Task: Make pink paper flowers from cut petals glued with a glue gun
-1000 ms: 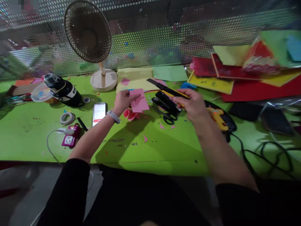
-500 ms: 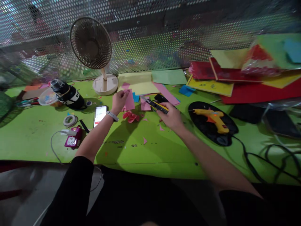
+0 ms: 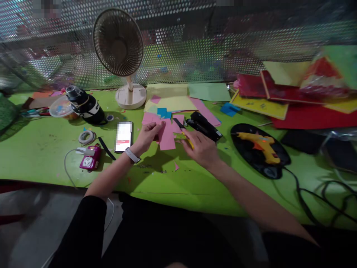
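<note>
My left hand (image 3: 147,137) pinches a strip of pink paper (image 3: 167,138) by its upper left part, above the green table. In my right hand (image 3: 202,147) is a yellow and black utility knife (image 3: 189,142), its dark blade end pointing up and left near the paper's right edge. More pink paper (image 3: 178,121) and small blue pieces (image 3: 164,112) lie just beyond the hands. A black stapler (image 3: 205,125) rests behind my right hand. The red paper petals seen earlier are mostly hidden now.
A fan (image 3: 130,96) stands at the back, beside a black bottle (image 3: 87,107). Left are a phone (image 3: 123,137), a tape roll (image 3: 86,137) and a purple power adapter (image 3: 90,158). A yellow glue gun (image 3: 260,143) lies on a black tray (image 3: 242,158), with stacked coloured sheets (image 3: 295,115) behind.
My left hand has brought the pink paper nearer and to the right. My right hand has turned the knife more upright and moved slightly nearer. The whole view has shifted a little.
</note>
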Available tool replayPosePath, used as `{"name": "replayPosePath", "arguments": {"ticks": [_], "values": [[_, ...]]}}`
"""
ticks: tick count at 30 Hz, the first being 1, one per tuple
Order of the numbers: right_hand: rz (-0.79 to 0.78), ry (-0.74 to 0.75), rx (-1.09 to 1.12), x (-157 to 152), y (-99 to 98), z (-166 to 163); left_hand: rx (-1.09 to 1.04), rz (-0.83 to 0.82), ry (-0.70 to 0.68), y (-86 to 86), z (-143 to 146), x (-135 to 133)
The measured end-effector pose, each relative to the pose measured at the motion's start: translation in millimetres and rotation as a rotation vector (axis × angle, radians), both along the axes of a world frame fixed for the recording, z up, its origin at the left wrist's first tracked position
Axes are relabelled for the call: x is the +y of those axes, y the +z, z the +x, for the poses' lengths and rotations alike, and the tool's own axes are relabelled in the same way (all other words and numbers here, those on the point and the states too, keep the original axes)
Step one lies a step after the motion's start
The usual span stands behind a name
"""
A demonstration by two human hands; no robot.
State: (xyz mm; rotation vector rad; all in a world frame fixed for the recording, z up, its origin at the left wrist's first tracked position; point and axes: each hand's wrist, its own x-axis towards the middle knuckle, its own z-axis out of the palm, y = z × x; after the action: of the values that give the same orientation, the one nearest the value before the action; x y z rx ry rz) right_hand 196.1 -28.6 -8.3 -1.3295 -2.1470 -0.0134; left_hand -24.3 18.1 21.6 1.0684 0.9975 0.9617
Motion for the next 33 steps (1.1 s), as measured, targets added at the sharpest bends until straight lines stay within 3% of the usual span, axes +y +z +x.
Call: {"name": "replayPosePath", "arguments": {"ticks": [5, 9, 15, 18, 33], "values": [[-0.005, 0.251, -0.017, -6, -6.8, -7, -0.033, -0.039, -0.096, -10.4, 4, -18], [0.01, 0.336, 0.201, -10, -2.0, -9, -0.021, 0.021, -0.124, -14.1, 8, -27], [-0.313, 0.095, 0.597, -13, 0.1, -15, -0.141, -0.058, -0.208, -15.6, 11, -38], [-0.42, 0.057, 0.703, -12, -4.1, -15, -0.162, -0.054, -0.226, -16.8, 12, -42], [-0.477, 0.064, 0.743, -11, -6.8, -11, -0.172, -0.027, -0.192, -25.0, 20, -44]]}}
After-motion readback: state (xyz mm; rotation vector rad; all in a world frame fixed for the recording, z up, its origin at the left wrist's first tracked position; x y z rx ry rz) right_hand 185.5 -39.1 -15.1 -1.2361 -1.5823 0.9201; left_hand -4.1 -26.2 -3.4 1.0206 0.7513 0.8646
